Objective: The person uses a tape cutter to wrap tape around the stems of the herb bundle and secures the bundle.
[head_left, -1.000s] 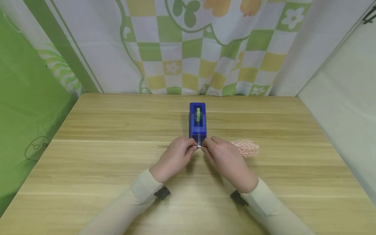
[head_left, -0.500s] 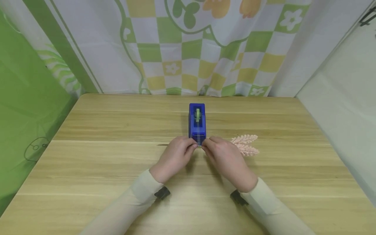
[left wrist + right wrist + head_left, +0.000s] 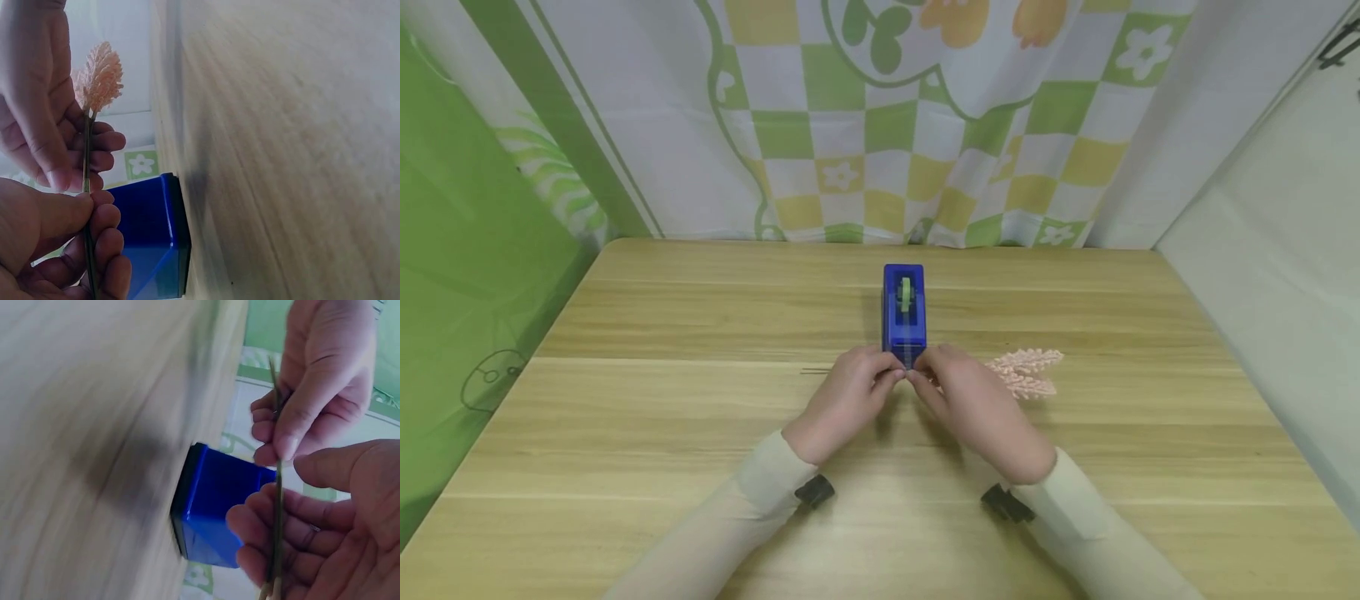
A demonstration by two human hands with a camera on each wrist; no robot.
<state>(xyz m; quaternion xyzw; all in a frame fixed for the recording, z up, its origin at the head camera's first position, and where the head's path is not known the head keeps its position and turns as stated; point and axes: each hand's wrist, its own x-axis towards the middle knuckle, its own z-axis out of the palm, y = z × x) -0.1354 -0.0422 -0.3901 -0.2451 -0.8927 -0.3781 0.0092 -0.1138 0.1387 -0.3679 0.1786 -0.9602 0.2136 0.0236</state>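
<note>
Pink fluffy artificial flowers (image 3: 1028, 363) on thin dark stems (image 3: 814, 371) lie crosswise in both hands, flower heads to the right. My left hand (image 3: 850, 396) pinches the stems between thumb and fingers. My right hand (image 3: 973, 408) holds them nearer the flower heads; its fingers (image 3: 250, 519) bend under the stems, while its thumb stands slightly off them in the right wrist view. Both thumb tips nearly meet. Just beyond the fingertips stands a blue tape dispenser (image 3: 904, 304) with a greenish roll (image 3: 906, 293). Clear tape runs toward the fingertips, where its end is hidden.
All this is on a light wooden table (image 3: 700, 317). A checked green, yellow and white curtain (image 3: 887, 125) hangs behind its far edge. Green cloth (image 3: 467, 250) borders the left side, and a pale wall or sheet (image 3: 1270, 225) the right.
My right hand has shifted slightly left, its fingertips closing in on the left hand's. The flower heads have turned and spread apart. The left hand and dispenser have hardly moved.
</note>
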